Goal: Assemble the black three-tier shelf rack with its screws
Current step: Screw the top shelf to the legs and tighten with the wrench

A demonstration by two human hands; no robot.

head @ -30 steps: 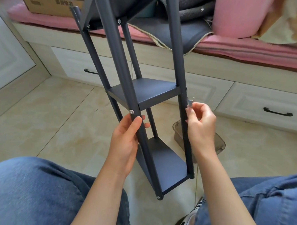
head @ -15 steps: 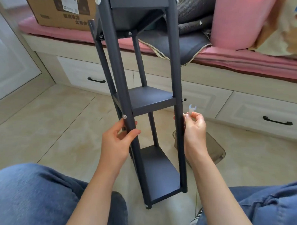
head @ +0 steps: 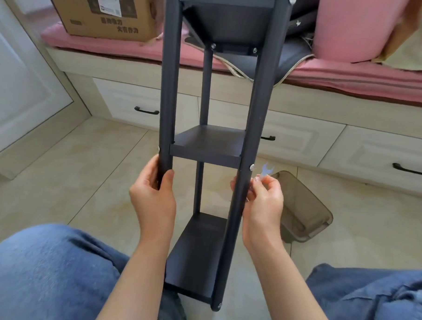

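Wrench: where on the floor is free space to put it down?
Bare tiles lie left of the rack, between the left hand and the drawers. Right of the right hand, which pinches the wrench, the grey bin crowds the floor.

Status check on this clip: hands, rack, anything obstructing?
Left hand grips black metal shelf rack post. Right hand pinches small silver flat wrench beside middle-tier screw. No obstruction.

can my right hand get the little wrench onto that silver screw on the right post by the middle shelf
Probably yes. The right hand pinches the small pale flat wrench just beside the silver screw head on the black rack's right post, with open air between them.
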